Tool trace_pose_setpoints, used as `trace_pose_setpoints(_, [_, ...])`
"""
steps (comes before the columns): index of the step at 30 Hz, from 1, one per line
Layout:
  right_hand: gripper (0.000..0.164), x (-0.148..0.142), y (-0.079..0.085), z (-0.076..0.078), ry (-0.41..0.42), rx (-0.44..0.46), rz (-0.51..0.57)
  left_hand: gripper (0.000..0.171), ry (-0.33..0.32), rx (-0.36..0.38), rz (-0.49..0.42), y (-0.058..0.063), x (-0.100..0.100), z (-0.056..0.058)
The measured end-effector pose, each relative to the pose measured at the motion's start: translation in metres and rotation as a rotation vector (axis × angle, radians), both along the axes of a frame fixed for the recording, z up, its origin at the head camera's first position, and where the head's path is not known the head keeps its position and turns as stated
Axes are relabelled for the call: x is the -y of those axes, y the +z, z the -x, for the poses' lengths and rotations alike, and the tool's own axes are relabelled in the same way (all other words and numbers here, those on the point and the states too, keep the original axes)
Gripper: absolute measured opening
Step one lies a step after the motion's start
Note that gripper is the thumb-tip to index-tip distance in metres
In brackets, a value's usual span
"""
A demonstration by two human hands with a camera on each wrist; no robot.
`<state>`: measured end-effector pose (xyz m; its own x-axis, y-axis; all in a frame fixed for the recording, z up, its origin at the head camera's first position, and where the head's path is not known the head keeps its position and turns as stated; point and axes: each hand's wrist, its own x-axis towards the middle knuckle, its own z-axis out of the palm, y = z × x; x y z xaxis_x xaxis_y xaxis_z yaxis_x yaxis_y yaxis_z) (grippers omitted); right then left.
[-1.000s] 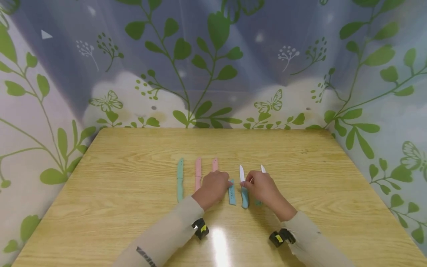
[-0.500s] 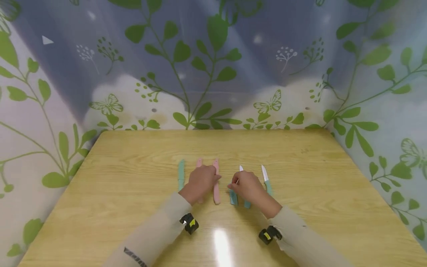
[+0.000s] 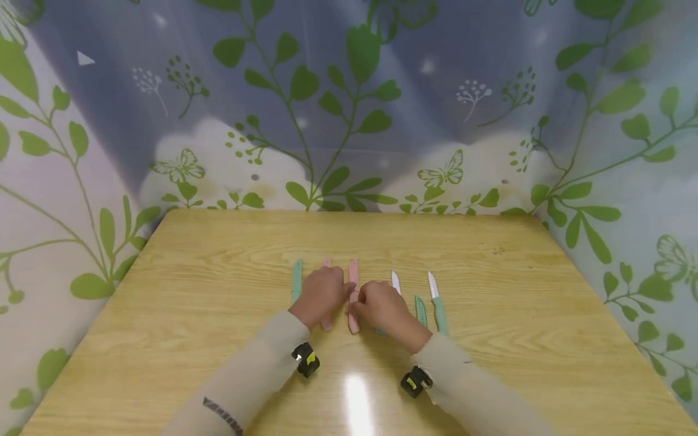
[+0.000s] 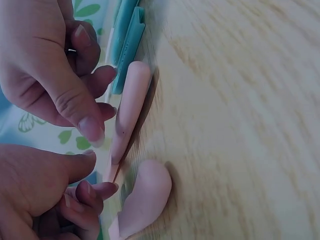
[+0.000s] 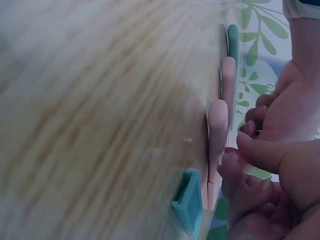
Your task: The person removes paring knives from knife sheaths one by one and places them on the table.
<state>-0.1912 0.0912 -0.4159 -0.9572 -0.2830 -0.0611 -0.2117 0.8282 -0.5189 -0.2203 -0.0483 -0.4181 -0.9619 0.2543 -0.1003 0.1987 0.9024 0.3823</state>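
Flanking pink knife (image 3: 354,324): hands (image 3: 323,295) (image 3: 383,306), yellow-labelled cameras (image 3: 306,360)

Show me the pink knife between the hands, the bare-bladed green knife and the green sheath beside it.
Pink knife (image 4: 130,107): left wrist view, on its handle.
Green knife (image 3: 438,309): head view, on its handle.
Green sheath (image 3: 420,311): head view, mid-length.
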Motion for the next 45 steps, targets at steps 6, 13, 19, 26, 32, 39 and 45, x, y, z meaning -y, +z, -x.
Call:
trace_pose_setpoints(6, [0.041, 0.004, -0.003, 0.0, -0.02, -0.019, -0.06, 0.043, 0.007, -0.024, 0.013, 0.0, -0.003, 0.003])
trace_pose_setpoints(13, [0.041, 0.007, -0.008, 0.003, -0.015, -0.018, -0.098, 0.044, 0.018, -0.118, 0.012, -0.005, -0.003, 0.007])
trace_pose_setpoints(19, [0.041, 0.004, -0.01, 0.001, -0.001, -0.032, -0.111, 0.047, 0.011, -0.092, -0.031, -0.006, -0.005, 0.007])
trace_pose_setpoints(26, [0.037, 0.007, -0.009, -0.002, -0.01, -0.029, -0.104, 0.044, 0.03, -0.103, -0.05, -0.006, -0.007, 0.006])
trace_pose_setpoints(32, [0.029, 0.01, -0.009, -0.003, -0.007, -0.035, -0.097, 0.044, 0.043, -0.088, -0.018, -0.008, -0.012, 0.004])
trace_pose_setpoints(39, [0.007, 0.014, -0.009, -0.005, 0.02, -0.03, -0.06, 0.04, 0.067, -0.078, -0.012, -0.012, -0.011, 0.003])
trace_pose_setpoints(45, [0.038, 0.014, -0.009, -0.007, -0.031, -0.027, -0.088, 0.045, 0.099, 0.069, -0.091, -0.008, -0.01, 0.006])
